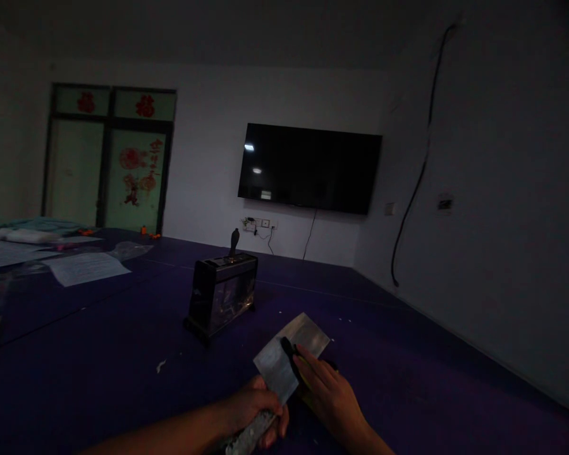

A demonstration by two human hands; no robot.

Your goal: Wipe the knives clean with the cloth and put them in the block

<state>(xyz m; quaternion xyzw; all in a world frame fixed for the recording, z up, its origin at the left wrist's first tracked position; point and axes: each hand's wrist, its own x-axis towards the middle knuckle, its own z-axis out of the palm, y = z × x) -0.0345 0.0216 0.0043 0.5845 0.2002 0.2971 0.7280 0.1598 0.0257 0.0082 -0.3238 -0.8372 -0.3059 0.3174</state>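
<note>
My left hand point(260, 407) is closed around the pale, mottled handle point(250, 435) of a cleaver. Its broad grey blade point(284, 351) points up and away to the right. My right hand point(332, 395) grips a black-and-yellow hand tool point(290, 351), its black end lying against the blade's face. The fingers cover most of this tool, so its exact kind is unclear. Beyond the blade, a black knife block point(222, 294) with a see-through side stands upright on the purple tabletop point(137, 354). One dark handle point(234, 241) sticks up out of its top.
Printed sheets point(90, 268) and clear plastic wrapping point(130, 250) lie at the left. Small white scraps point(160, 366) are scattered over the tabletop. A television point(310, 167) hangs on the far wall, and a black cable point(415, 189) runs down the right wall.
</note>
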